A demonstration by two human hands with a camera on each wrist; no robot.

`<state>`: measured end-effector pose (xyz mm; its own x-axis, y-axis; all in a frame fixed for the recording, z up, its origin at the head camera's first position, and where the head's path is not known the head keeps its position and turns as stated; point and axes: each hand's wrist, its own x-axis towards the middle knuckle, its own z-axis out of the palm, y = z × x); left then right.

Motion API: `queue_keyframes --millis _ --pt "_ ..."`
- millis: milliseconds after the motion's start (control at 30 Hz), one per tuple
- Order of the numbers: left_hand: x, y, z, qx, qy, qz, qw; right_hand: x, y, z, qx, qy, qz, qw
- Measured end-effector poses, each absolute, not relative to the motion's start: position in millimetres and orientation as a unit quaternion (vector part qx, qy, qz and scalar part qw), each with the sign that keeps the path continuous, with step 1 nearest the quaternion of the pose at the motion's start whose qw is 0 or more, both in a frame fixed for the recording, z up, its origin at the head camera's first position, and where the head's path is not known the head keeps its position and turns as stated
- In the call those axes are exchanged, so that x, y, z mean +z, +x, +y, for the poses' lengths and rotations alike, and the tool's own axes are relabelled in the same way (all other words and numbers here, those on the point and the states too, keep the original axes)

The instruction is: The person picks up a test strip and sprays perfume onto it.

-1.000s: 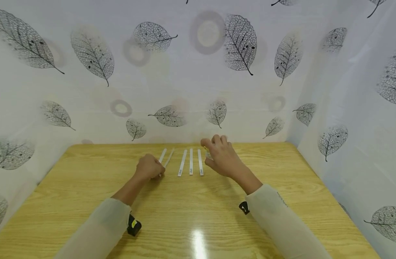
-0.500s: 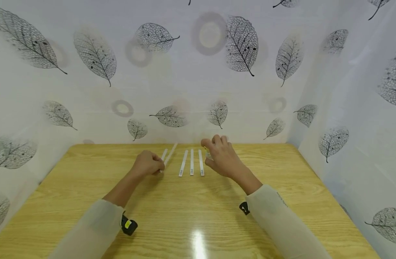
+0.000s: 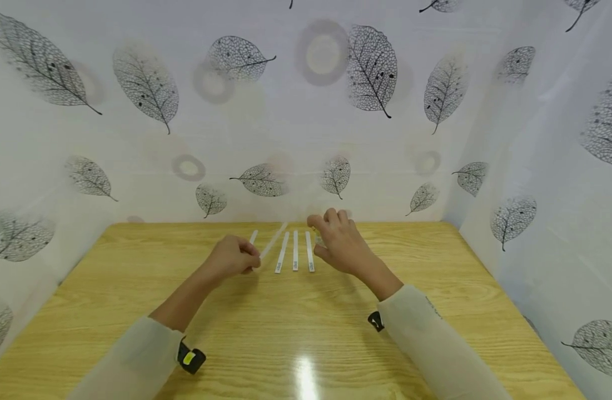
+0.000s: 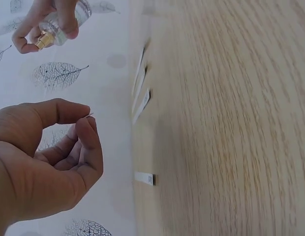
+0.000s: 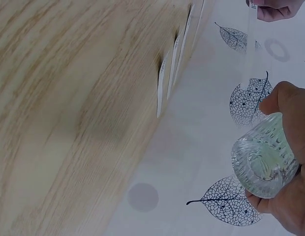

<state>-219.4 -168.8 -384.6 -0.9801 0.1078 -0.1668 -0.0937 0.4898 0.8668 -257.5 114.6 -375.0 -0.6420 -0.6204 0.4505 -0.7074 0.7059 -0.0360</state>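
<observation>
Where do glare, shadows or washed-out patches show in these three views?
Head: a glare streak on the wooden table, low in frame, plus soft shadows below the left hand and right hand; left wrist: a soft shadow beside the white paper strips; right wrist: the held paper strip looks washed out against the leaf-print sheet.

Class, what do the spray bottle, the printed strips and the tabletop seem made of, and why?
Spray bottle: probably glossy clear glass, perhaps plastic; ridged, transparent walls.
Printed strips: likely matte white paper or card; thin, flat.
Tabletop: wood or lookalike laminate, glossy; grain, bright reflection.
</observation>
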Motion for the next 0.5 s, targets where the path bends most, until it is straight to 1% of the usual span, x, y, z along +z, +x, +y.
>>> queue_keyframes --millis 367,500 --pt "-383 -206 -158 0.545 0.054 0.826 0.129 -383 -260 116 0.125 0.399 -0.885 0.204" --pt "-382 -200 -153 0.554 0.058 0.820 0.133 -385 -260 116 0.122 0.401 -0.884 0.206"
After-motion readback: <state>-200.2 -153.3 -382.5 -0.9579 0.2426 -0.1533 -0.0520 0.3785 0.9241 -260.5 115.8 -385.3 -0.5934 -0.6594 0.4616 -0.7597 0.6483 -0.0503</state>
